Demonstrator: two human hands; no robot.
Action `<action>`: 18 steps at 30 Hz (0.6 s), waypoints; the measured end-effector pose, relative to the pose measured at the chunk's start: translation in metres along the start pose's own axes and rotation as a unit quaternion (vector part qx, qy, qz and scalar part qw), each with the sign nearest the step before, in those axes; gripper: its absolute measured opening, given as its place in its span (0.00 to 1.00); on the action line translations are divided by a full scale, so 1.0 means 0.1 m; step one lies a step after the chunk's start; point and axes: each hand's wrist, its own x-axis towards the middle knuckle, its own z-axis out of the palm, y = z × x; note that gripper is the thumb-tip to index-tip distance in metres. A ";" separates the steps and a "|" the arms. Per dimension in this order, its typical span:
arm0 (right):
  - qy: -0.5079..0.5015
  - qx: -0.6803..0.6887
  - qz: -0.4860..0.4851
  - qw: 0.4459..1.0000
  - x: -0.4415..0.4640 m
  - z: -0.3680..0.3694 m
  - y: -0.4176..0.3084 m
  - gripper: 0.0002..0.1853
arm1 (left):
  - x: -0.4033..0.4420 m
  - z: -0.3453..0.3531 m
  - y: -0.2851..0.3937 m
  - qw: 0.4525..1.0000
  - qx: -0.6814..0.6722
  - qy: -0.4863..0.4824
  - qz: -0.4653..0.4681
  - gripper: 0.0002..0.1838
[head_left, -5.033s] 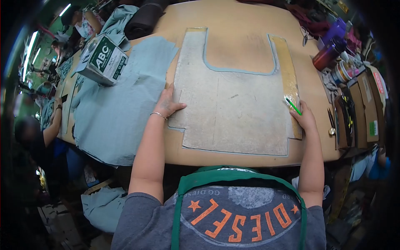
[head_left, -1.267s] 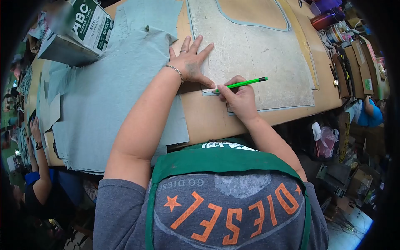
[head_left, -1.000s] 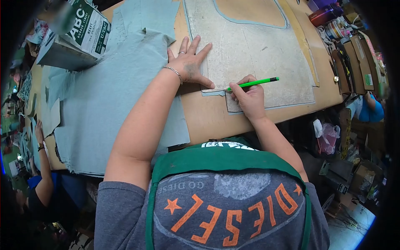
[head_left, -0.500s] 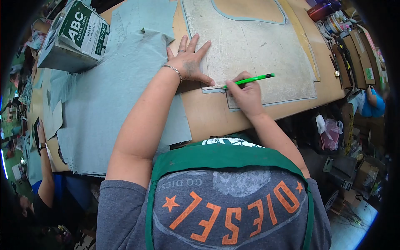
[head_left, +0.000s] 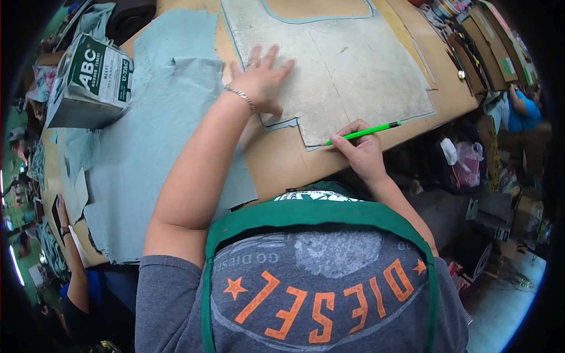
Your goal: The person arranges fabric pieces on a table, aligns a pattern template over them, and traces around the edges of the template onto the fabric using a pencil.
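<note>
Pinching green pencil (head_left: pixel 371 131) in R hand (head_left: pixel 362 153), w/ tip at near edge of pale template (head_left: pixel 341 65), just R of its lower-L corner. Holding L hand (head_left: pixel 262 81) spread over template's L side, a bit blurred; can't tell if pressing. Working w/ template flat on tan tabletop (head_left: pixel 278 159), R of blue-grey cloth (head_left: pixel 129 188) w/ ABC can (head_left: pixel 88 82) upright on it.
</note>
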 end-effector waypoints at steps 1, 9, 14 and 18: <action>0.000 0.006 0.009 1.000 -0.03 0.02 0.02 0.08 | 0.07 0.01 0.08 0.999 -0.035 0.014 0.030 0.55; 0.005 -0.093 -0.039 0.995 -0.03 0.15 0.12 0.10 | 0.60 0.23 0.97 0.961 -0.152 0.170 0.158 0.45; 0.004 -0.100 -0.006 0.995 0.01 0.03 0.03 0.11 | 0.64 0.29 1.05 0.963 -0.110 0.203 0.142 0.43; -0.005 -0.094 -0.014 0.995 0.15 -0.41 0.09 0.10 | 0.64 0.29 1.05 0.964 -0.092 0.202 0.144 0.42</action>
